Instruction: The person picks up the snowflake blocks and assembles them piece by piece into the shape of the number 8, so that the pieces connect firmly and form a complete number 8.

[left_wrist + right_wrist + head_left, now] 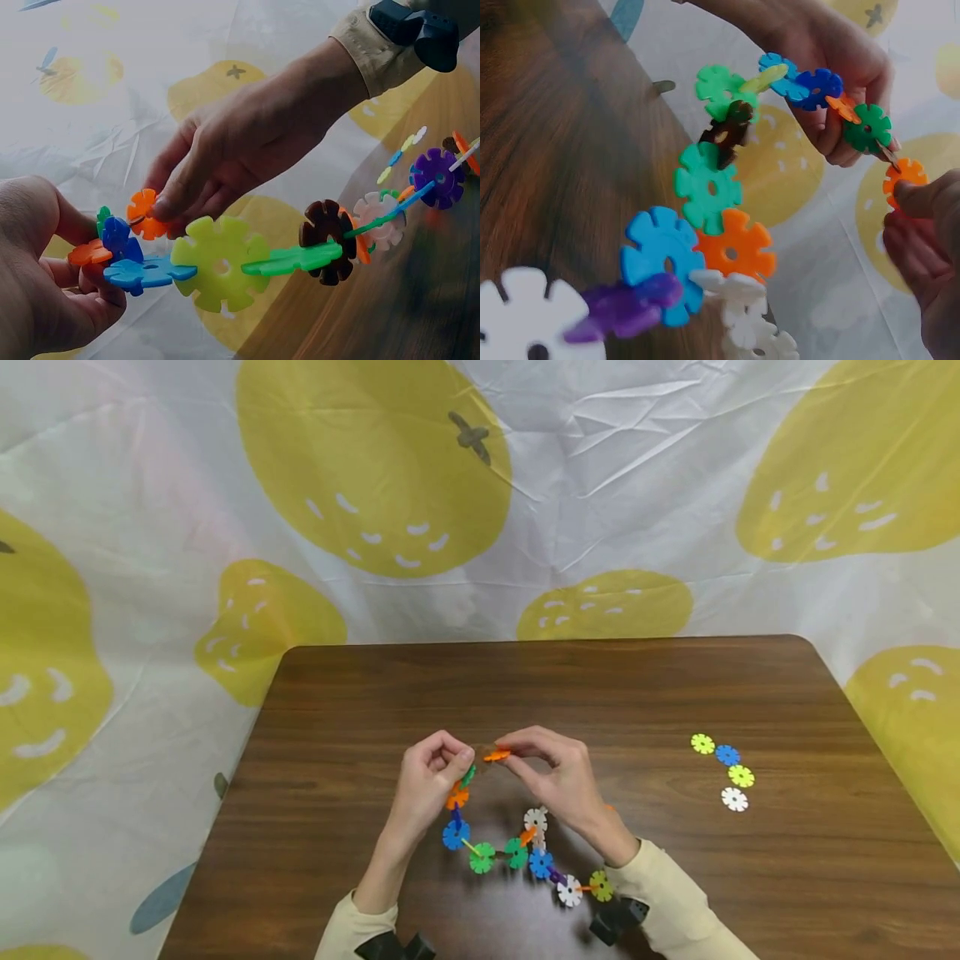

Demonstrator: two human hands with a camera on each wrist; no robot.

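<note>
A chain of notched plastic snowflake discs hangs in an arc between and below both hands. My left hand [426, 787] pinches the chain's upper end, beside a green disc [868, 127] and a small orange disc [844, 108]. My right hand [558, 777] pinches another orange disc [497, 756] between thumb and fingers. A thin brown disc [887, 155] shows edge-on between the green disc and that orange one, and appears to touch both. Further down the chain come a blue disc [455, 835], a green disc [482, 857] and a white disc [536, 819].
On the right of the brown wooden table [787, 860] lie several loose discs: a yellow one [702, 743], a blue one [727, 755], another yellow one [741, 776] and a white one [735, 799]. Behind the table hangs a fruit-print cloth [442, 610].
</note>
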